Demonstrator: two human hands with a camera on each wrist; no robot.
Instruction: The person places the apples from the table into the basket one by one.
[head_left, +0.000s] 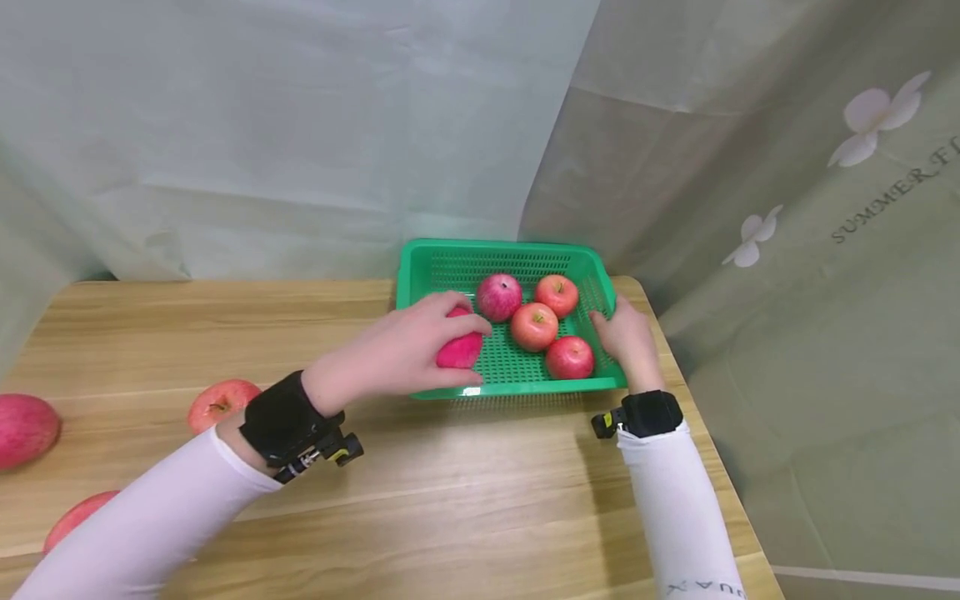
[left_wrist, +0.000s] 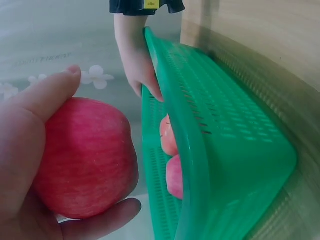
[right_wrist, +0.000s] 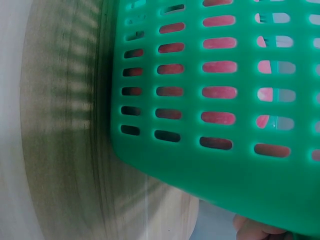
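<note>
A slotted green plastic basket (head_left: 420, 267) sits on a wood-grain table (head_left: 465, 500). The left hand (head_left: 397, 350) grasps a smooth red apple (head_left: 459, 350) above the basket's near-left corner, thumb and fingers curled round it. Four round apples lie inside the basket. The right hand (head_left: 626, 333) holds the basket's right rim, fingers seemingly curled over it. Three more apples lie on the table left of the basket.

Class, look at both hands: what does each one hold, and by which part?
The left hand grips a red apple around its sides; the right hand holds the green basket by its right rim.
</note>
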